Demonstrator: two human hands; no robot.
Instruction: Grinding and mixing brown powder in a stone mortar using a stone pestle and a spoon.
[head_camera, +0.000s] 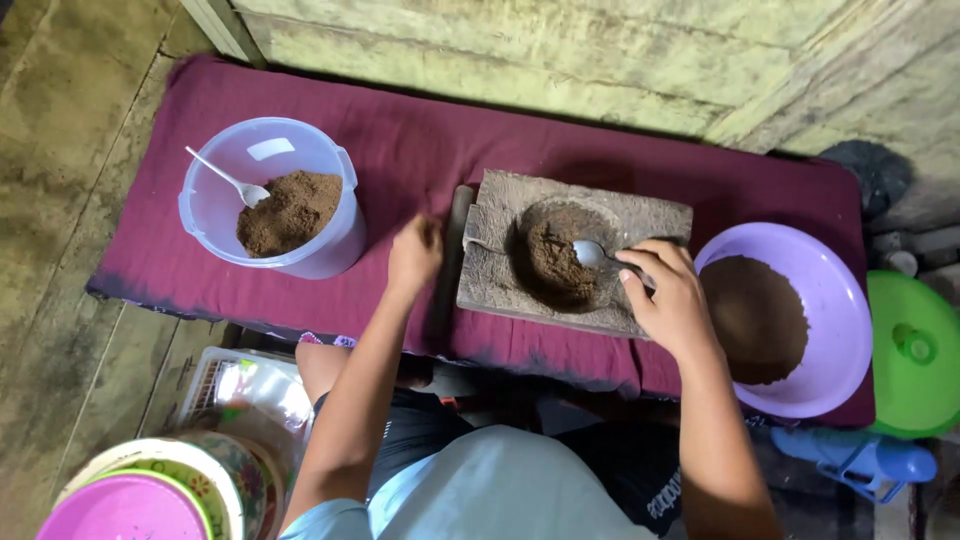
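Right hand (672, 300) is closed around the handle of a metal spoon (590, 254), fingers curled over it, and the bowl of that spoon sits down in the hollow of a wooden mould (570, 255), touching the brown powder (553, 262) packed in there. The mould is a rough grey slab with a round pit in its middle, lying flat on a maroon cloth (420, 150), right in front of the person.

Left hand (415, 252) is just beside the mould's left edge, fingers bunched into a loose fist, close to a dark stick (452, 262) that lies along that edge. Whether it actually grips anything, I cannot tell from here.

Out to the right, touching distance from the spoon hand, a lilac basin (835, 300) holds a flat dark brown mass, and it rests on the cloth's right end. Beyond it, a green lid (915, 350) lies at the frame edge, with a blue plastic thing (860, 460) below.

Over on the left, well apart from both hands, a clear tub (215, 215) stands on the cloth with a heap of the same brown powder inside and a white spoon (225, 180) leaning in it.

Down at the lower left, a stack of bowls (150, 495), pink on top with a flowered rim under it, sits near a white basket (215, 375). The wall behind is weathered greenish planking.
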